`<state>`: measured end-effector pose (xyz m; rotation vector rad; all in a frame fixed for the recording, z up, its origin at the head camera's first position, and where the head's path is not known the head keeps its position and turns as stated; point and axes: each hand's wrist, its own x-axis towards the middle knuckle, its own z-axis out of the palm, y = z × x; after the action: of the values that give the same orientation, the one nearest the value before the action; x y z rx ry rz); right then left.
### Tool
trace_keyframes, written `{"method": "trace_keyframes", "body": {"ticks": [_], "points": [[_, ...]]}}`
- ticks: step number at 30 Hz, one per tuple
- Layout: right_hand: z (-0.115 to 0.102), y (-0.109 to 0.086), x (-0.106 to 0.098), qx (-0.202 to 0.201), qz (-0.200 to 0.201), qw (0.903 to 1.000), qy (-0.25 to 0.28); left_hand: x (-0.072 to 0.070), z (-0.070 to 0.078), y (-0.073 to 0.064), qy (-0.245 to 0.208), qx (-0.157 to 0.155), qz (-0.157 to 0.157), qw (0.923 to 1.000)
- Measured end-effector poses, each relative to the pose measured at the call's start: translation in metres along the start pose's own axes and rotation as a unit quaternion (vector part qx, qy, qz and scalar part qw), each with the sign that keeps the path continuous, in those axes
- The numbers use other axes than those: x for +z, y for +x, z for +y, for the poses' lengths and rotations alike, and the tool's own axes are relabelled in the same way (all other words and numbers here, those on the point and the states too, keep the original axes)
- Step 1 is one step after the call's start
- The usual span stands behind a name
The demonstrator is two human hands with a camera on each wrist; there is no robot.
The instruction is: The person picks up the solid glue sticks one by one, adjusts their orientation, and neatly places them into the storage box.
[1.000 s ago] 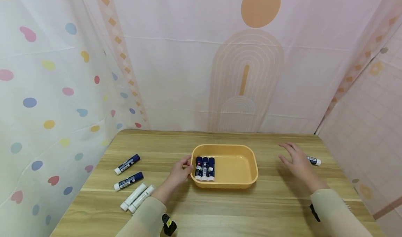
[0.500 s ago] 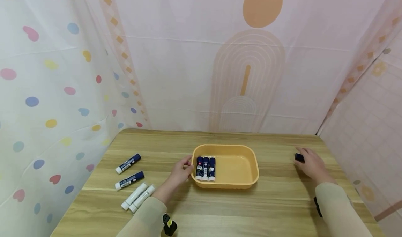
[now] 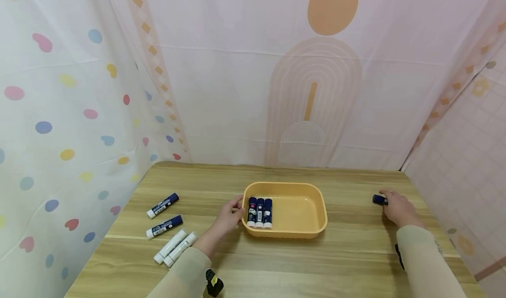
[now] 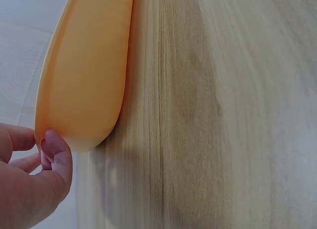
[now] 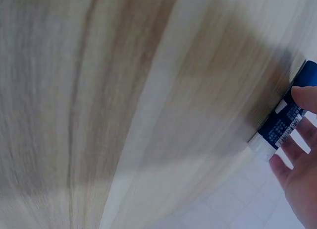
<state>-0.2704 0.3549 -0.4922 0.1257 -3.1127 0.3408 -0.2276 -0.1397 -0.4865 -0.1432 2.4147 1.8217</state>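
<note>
My left hand (image 3: pixel 228 216) pinches the left rim of a yellow-orange plastic tray (image 3: pixel 300 233), its thumb on the outer wall. In the left wrist view that tray's wall (image 4: pixel 89 65) rises beside the thumb. Three navy glue sticks with white ends, such as this glue stick (image 3: pixel 259 212), stand side by side at the tray's left. Far to the right, my right hand (image 3: pixel 400 209) holds another navy glue stick (image 3: pixel 380 199) between thumb and fingers. In the right wrist view this glue stick (image 5: pixel 282 121) lies close to the tabletop; the hand covers part of it.
On the left of the wooden table (image 3: pixel 284 267) lie two navy glue sticks, the upper glue stick (image 3: pixel 163 205) and the lower glue stick (image 3: pixel 164 226). Nearer my left sleeve are two white tubes (image 3: pixel 171 246). Patterned curtains (image 3: pixel 221 91) hang behind and beside the table.
My right hand has moved right to the glue stick at the table's right side and taken hold of it. The left hand stays at the tray.
</note>
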Motion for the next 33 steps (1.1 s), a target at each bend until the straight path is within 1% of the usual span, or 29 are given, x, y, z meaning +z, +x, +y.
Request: {"method": "trace_keyframes", "body": {"ticks": [5,9,10,13,15,19,25,29,33], "points": [[0.000,-0.001,0.002,0.002,0.010,0.9999,0.013,0.000,0.000,0.001,0.005,-0.001,-0.002,1.0000],[-0.003,-0.005,0.001,-0.005,0.015,0.9997,0.018,0.000,0.000,0.001,0.003,-0.001,-0.003,1.0000],[-0.003,-0.006,0.000,-0.007,0.017,0.9996,0.020,0.001,-0.001,0.001,0.003,0.005,-0.002,1.0000],[-0.006,-0.007,-0.001,-0.010,0.020,0.9994,0.027,0.000,-0.001,0.000,0.003,0.006,-0.002,1.0000],[-0.009,-0.007,-0.003,-0.011,0.021,0.9991,0.036,0.000,0.000,0.000,0.004,0.005,-0.003,1.0000],[-0.018,-0.006,-0.004,-0.026,0.029,0.9973,0.062,0.000,0.001,-0.001,0.002,-0.003,-0.002,1.0000],[-0.031,-0.008,-0.006,-0.067,0.049,0.9901,0.114,0.001,0.001,-0.001,0.000,-0.002,-0.003,1.0000],[-0.045,-0.011,-0.008,-0.089,0.042,0.9833,0.154,0.002,0.001,0.000,-0.004,-0.001,-0.003,1.0000],[-0.060,-0.017,-0.011,-0.089,0.039,0.9770,0.190,0.001,0.002,0.000,-0.010,0.001,-0.004,0.9999]]}}
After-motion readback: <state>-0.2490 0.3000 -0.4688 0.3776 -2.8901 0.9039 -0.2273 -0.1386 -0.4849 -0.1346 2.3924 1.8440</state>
